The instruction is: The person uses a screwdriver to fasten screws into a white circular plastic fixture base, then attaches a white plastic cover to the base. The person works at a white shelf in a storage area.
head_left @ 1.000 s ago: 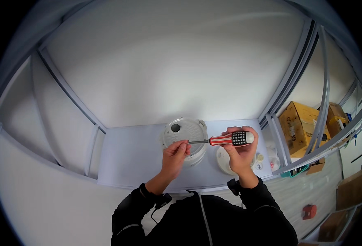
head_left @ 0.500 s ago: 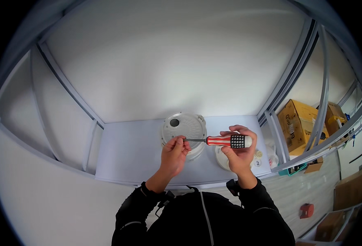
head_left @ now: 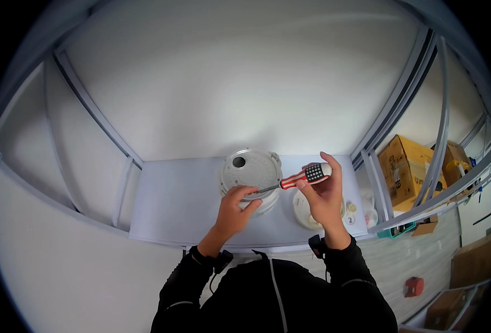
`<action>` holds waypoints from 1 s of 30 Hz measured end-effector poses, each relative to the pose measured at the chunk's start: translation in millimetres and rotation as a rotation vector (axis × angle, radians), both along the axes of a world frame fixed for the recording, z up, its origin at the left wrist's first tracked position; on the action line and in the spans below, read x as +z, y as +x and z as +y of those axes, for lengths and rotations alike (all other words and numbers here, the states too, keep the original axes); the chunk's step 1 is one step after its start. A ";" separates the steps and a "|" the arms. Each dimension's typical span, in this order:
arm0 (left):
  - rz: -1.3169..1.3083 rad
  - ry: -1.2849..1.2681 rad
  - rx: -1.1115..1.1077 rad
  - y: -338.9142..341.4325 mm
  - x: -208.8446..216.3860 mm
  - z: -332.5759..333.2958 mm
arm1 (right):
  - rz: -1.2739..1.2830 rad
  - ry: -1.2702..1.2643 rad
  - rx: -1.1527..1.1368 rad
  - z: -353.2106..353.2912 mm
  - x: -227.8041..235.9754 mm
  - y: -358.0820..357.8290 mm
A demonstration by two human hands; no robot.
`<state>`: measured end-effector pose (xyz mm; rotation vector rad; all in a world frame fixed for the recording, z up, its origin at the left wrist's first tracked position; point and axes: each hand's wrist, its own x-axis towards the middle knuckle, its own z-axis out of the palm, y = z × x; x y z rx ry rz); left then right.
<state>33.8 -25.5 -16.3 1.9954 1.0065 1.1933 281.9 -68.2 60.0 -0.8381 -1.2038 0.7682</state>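
Note:
A screwdriver (head_left: 294, 181) with a red-and-white striped handle and a dark, white-dotted grip is in my right hand (head_left: 324, 195), held between thumb and fingers. Its shaft slants down to the left, onto the near edge of a round silver-white housing (head_left: 256, 169) with a dark round hole in its top. My left hand (head_left: 236, 212) is at the housing's near left edge, fingers stretched toward the screwdriver's tip and thumb spread apart from them. Whether those fingertips touch the tip or a small screw is too small to tell.
A round white lid or dish (head_left: 304, 212) lies on the white table (head_left: 168, 205), partly behind my right hand. Small round pieces (head_left: 351, 208) are at its right, beside a clear plastic bag (head_left: 370, 215). Metal frame posts flank the table. Cardboard boxes (head_left: 406, 172) and a red stool (head_left: 414, 286) stand at the right.
The screwdriver has gone from level to tilted, its tip lowered to the housing's edge and its handle raised. My left thumb has come away from the fingers that pinched near the tip.

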 end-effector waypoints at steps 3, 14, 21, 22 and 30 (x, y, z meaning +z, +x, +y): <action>0.153 0.189 0.061 -4.5 3.7 -1.1 | -0.095 0.001 -0.011 5.2 -2.7 0.5; 0.318 0.261 0.047 -6.9 -16.5 11.9 | -0.402 0.064 0.000 11.8 0.1 -8.0; 0.297 0.267 0.064 0.3 -20.3 16.8 | -0.445 0.094 0.007 16.0 2.1 -13.0; 0.298 0.277 0.071 0.2 -22.2 17.7 | -0.447 0.093 0.006 16.6 1.8 -13.9; 0.254 0.320 0.113 5.0 -32.6 20.4 | -0.515 0.019 0.037 18.7 2.0 -14.7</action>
